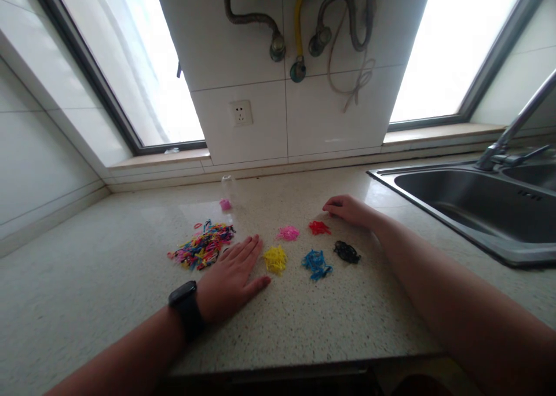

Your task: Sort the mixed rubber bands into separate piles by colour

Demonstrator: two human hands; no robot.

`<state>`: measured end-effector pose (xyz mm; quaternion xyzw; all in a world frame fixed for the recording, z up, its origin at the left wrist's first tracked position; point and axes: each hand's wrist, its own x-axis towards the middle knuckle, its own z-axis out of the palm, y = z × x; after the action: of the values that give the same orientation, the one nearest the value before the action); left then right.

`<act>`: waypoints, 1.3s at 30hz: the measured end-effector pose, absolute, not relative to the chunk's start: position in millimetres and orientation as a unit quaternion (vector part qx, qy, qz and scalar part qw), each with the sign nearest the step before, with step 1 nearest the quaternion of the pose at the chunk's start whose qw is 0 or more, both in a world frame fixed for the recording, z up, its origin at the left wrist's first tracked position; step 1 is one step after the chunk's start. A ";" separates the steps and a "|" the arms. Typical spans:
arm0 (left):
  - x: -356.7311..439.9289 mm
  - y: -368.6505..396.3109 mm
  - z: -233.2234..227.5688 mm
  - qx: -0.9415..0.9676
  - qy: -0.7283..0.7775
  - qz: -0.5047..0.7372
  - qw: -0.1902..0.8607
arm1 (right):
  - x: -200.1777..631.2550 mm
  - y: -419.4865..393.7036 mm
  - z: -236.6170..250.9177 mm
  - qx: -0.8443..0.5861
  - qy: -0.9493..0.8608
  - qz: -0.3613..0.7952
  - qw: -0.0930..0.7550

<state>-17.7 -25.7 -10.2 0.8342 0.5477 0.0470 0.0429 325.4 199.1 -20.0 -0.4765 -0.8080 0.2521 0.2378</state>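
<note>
My left hand (pixel 237 274), a black watch (pixel 186 306) on its wrist, lies flat with fingers stretched out on the counter. It is between a mixed pile of small coloured rubber bands (pixel 204 245) and a pile of yellow rubber bands (pixel 275 260). My right hand (pixel 347 209) rests with fingers curled together just right of the red rubber bands (pixel 319 227); whether anything is in them is hidden. Pink rubber bands (pixel 288 233), blue rubber bands (pixel 317 264) and black rubber bands (pixel 347 252) form separate small piles.
Behind the mixed pile stands a clear plastic bottle (pixel 228 189) with a pink piece (pixel 225 204) beside its base. A steel sink (pixel 417 176) with a faucet (pixel 495 153) is at the right. The tiled wall carries a socket (pixel 241 113) and hoses. The counter's front edge is near me.
</note>
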 end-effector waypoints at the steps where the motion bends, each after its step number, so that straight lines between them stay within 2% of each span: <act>1: -17.5 -25.8 -9.8 0.834 0.549 0.045 0.045 | 325.1 198.3 -19.2 -0.477 -0.808 0.252 0.236; 39: -17.3 -26.3 -10.7 0.836 0.545 0.053 0.040 | 326.1 199.7 -20.6 -0.474 -0.804 0.268 0.238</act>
<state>-17.3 -26.3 -10.7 0.8356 0.5454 0.0528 0.0401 326.1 199.7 -20.6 -0.4744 -0.8041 0.2676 0.2382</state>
